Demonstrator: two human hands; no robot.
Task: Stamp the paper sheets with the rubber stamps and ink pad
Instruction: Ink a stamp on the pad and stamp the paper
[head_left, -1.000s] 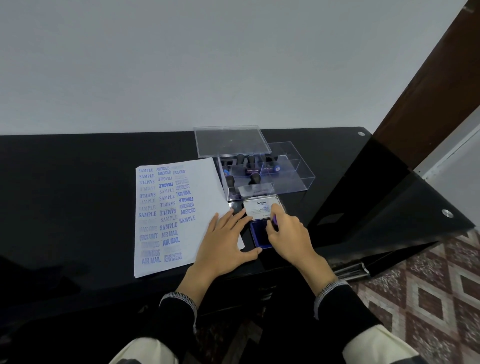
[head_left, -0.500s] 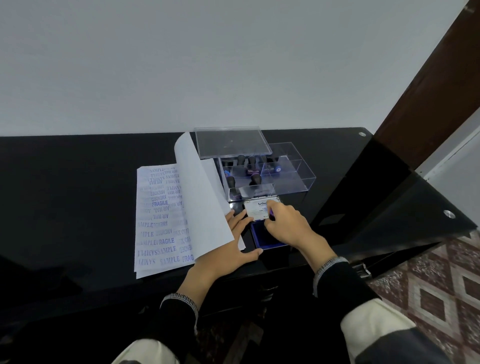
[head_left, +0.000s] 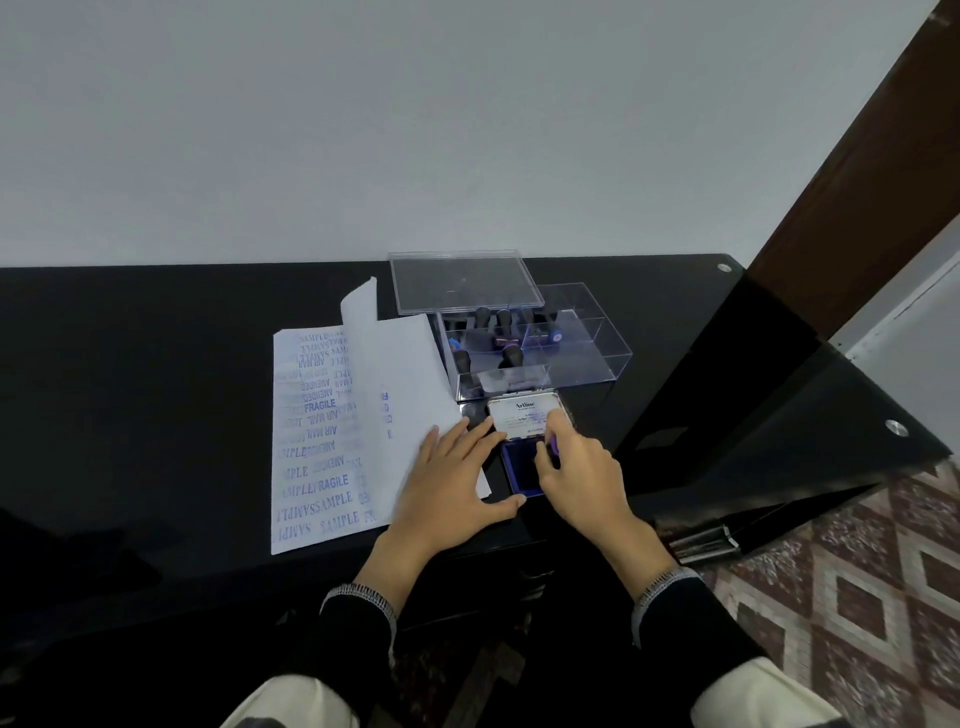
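A stack of paper sheets (head_left: 322, 441) covered in blue stamp marks lies on the black table (head_left: 130, 395). The top sheet (head_left: 400, 384) is lifted and curls up at its far corner. My left hand (head_left: 452, 483) lies flat with spread fingers on the near right corner of that sheet. An open blue ink pad (head_left: 519, 467) with its white-labelled lid (head_left: 522, 415) raised sits to the right of the paper. My right hand (head_left: 576, 473) holds a purple rubber stamp (head_left: 552, 445) down on the ink pad; most of the stamp is hidden by the fingers.
A clear plastic box (head_left: 540, 348) with several black-handled stamps stands behind the ink pad, and its clear lid (head_left: 462, 283) leans at the back. The table's right edge drops to a patterned floor (head_left: 857, 587). A white wall rises behind the table.
The top sheet, flat a second ago, has flipped up and over, showing another stamped sheet beneath. My right hand stayed at the ink pad with the stamp.
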